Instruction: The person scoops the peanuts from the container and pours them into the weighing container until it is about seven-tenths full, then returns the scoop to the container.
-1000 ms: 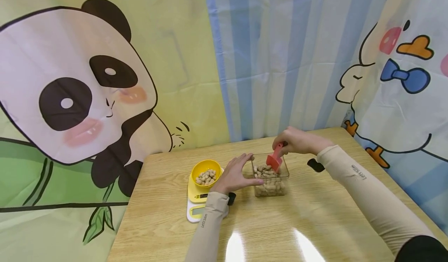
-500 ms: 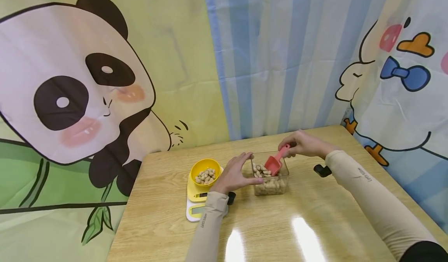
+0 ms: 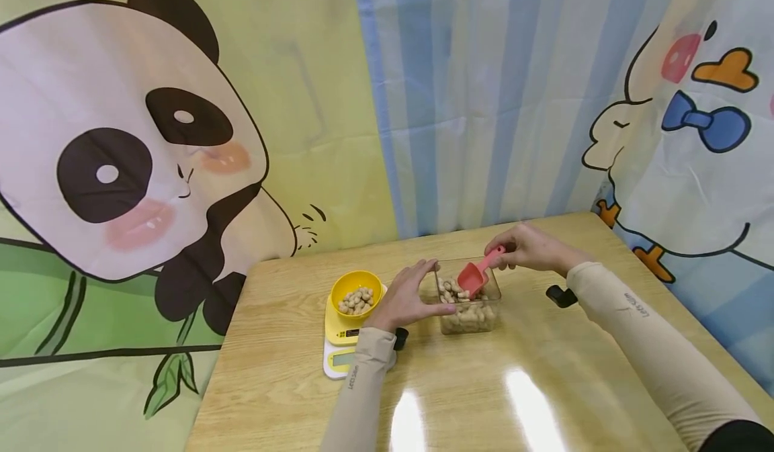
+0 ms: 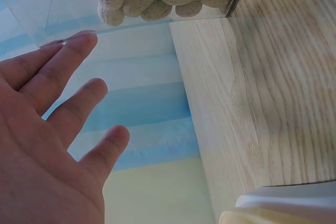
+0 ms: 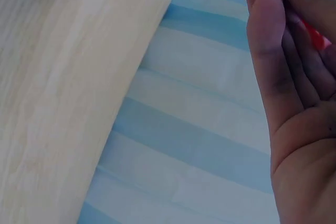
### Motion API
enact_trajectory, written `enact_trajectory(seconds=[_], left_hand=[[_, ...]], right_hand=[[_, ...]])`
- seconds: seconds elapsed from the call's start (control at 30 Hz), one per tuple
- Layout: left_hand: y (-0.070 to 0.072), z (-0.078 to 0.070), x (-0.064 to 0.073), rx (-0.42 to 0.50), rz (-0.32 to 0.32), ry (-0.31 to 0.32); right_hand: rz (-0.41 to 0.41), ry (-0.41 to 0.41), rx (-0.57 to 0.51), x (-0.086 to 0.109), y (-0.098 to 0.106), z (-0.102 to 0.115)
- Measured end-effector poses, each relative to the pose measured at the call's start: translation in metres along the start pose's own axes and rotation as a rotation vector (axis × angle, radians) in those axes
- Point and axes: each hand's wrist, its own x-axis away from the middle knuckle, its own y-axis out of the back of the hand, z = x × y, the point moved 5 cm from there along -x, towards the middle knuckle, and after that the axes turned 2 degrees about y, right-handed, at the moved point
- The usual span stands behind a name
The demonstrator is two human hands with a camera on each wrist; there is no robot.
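Note:
A clear plastic box (image 3: 492, 287) holding unshelled peanuts (image 3: 474, 318) stands on the table. My left hand (image 3: 399, 302) is at its left side, thumb along the front and fingertips at the back left corner. In the left wrist view, the fingers (image 4: 77, 48) are spread and nearly straight, touching the clear wall. With my right hand (image 3: 527, 247) I pinch the handle of a red scoop (image 3: 472, 279), whose blade tilts down into the box among the peanuts. The right wrist view shows the curled fingers (image 5: 268, 30) and only a sliver of red.
Left of the box, a yellow bowl (image 3: 358, 279) with peanuts in it sits on a yellow and white kitchen scale (image 3: 336, 334). The wooden table (image 3: 272, 358) backs onto a printed curtain (image 3: 326, 136) with a panda and a bird.
My right hand has moved right and lowered, tilting the scoop from steep to more slanted inside the box. My left hand stays at the box.

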Motion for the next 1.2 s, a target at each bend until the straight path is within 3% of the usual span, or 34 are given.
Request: enact_trajectory(seconds=[0.37, 0.7, 0.93, 1.03, 1.2], left_hand=[[0.001, 0.002, -0.001, 0.011, -0.007, -0.007], [-0.001, 0.002, -0.001, 0.012, -0.002, -0.003], [-0.001, 0.002, 0.000, 0.014, 0.001, -0.011], [0.000, 0.002, 0.000, 0.018, -0.001, -0.009], [0.000, 0.000, 0.001, 0.025, 0.001, -0.005]], right_hand=[[-0.107, -0.012, -0.011, 0.004, -0.009, 0.003], [-0.141, -0.050, -0.166, 0.013, -0.012, -0.018], [-0.229, -0.097, -0.269, 0.028, -0.018, -0.028], [-0.236, -0.096, -0.234, 0.030, -0.019, -0.025], [-0.207, 0.011, -0.002, 0.024, -0.018, -0.002]])
